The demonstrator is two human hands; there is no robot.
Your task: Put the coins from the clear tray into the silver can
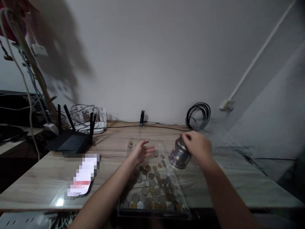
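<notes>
A clear shallow tray lies on the wooden desk in front of me, holding several coins spread over its floor. My left hand hovers open above the far part of the tray, fingers spread, holding nothing. My right hand grips a small decorated metal tin at the tray's right edge. The tin is tilted with its top toward my hand.
A black router with antennas and a white power strip with cables stand at the back left. A phone lies left of the tray. A coiled black cable and a small dark object sit by the wall.
</notes>
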